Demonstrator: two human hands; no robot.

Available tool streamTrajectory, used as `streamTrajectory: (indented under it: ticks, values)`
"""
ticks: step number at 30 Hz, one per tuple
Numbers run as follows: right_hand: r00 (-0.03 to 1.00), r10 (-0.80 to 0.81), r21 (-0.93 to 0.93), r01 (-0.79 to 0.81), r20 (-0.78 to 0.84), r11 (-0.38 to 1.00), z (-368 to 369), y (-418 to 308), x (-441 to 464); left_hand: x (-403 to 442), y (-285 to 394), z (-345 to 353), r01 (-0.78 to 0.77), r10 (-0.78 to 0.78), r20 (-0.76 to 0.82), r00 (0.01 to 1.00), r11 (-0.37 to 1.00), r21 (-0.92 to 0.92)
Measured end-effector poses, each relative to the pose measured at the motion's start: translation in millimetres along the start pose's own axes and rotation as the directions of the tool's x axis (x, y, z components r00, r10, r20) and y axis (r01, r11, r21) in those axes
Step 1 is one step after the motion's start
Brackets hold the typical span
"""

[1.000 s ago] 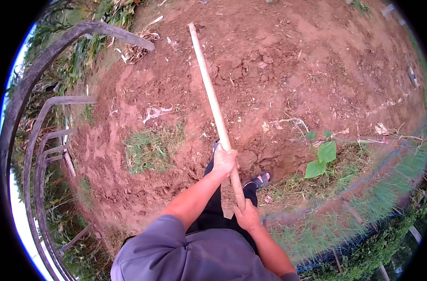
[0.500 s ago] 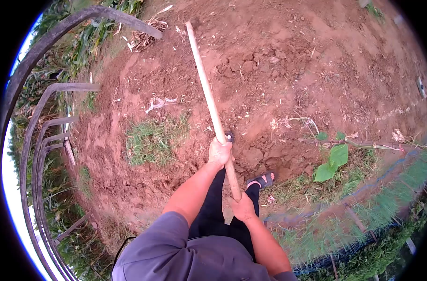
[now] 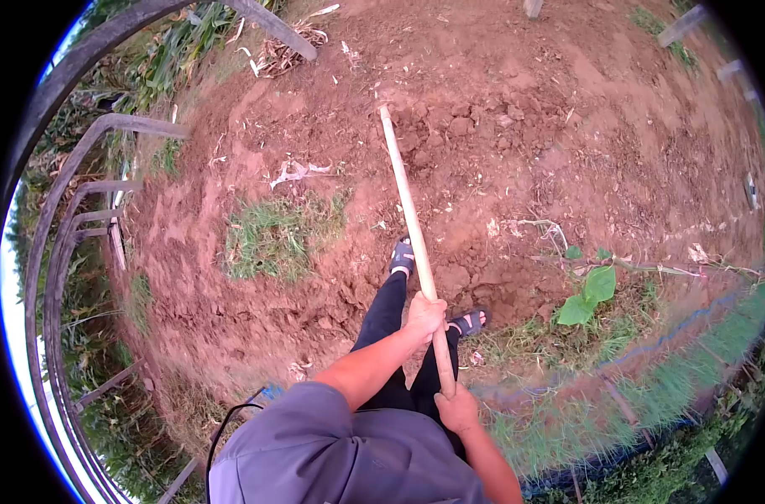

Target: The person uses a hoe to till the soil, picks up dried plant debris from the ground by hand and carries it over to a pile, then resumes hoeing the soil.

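Note:
A long pale wooden handle [image 3: 409, 210], hoe-like, slants away from my body across the reddish soil. Its far end meets loose, broken clods, and I cannot make out the tool's head there. My left hand [image 3: 426, 316] is wrapped round the handle partway down, in front of my legs. Lower, close to my waist, my right hand [image 3: 457, 409] grips the near end. Beyond the hands, my sandalled feet stand apart on the dirt, the left foot [image 3: 403, 257] forward and the right foot [image 3: 469, 322] nearer.
Curved grey frame posts [image 3: 105, 124] line the left side. A grass patch [image 3: 269, 238] lies left of my feet. On the right, a leafy green plant [image 3: 591, 296] grows beside a strip of green netting [image 3: 567, 428]. Dry husks [image 3: 286, 55] lie at the upper left.
The handle's far end has come back towards me and to the right, down at the loose soil. Both hands have moved nearer my body with it. My left foot shows more fully.

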State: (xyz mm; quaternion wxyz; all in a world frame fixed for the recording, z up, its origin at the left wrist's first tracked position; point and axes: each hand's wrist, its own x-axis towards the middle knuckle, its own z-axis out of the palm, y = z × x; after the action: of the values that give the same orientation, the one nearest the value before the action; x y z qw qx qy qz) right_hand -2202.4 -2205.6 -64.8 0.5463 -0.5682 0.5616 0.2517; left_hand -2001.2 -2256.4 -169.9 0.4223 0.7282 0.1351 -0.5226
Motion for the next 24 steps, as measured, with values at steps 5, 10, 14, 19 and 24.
streamTrajectory:
  ticks: [5,10,14,19,24]
  values:
    - [0.971,-0.240,0.098,0.241,-0.022,0.966,13,-31,34,-17,70,-39,-0.297,0.296,-0.032,0.955,0.953,-0.059]
    - [0.928,-0.368,0.139,0.372,-0.056,0.918,9,-111,94,-17,161,-68,-0.594,0.590,-0.094,0.802,0.804,-0.017]
    - [0.946,-0.323,0.167,0.318,0.000,0.933,44,-121,118,45,149,-88,-0.528,0.535,-0.096,0.840,0.845,0.087]
    - [0.955,0.049,0.372,-0.161,0.294,0.914,73,-29,68,115,-65,-86,-0.230,0.359,-0.125,0.925,0.790,0.569]
    - [0.940,0.146,0.254,-0.229,0.309,0.940,14,-98,42,70,45,-71,0.073,-0.072,-0.026,0.997,0.995,0.070]
